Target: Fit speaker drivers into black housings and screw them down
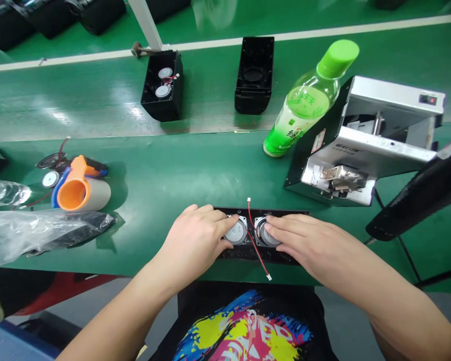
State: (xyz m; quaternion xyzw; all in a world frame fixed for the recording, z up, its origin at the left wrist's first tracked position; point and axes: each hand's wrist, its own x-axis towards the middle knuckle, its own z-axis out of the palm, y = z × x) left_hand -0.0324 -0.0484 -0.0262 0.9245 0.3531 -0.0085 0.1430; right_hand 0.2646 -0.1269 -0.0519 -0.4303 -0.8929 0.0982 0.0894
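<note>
A flat black speaker panel point(248, 253) lies at the near edge of the green bench. Two round silver speaker drivers sit in it side by side. My left hand point(195, 240) rests on the panel with its fingers pressing the left driver point(236, 233). My right hand point(304, 240) lies over the right driver point(267, 234), fingertips on its rim. A thin red and white wire point(256, 245) with small white plugs runs between the two drivers, from above the panel down past its front edge.
A green drink bottle point(304, 108) leans by a metal machine point(364, 145) at the right. On the conveyor behind stand two black housings point(163, 87), point(253, 75). At the left are an orange-lined cup point(80, 190), loose speaker parts point(50, 178) and clear plastic bags point(18, 230).
</note>
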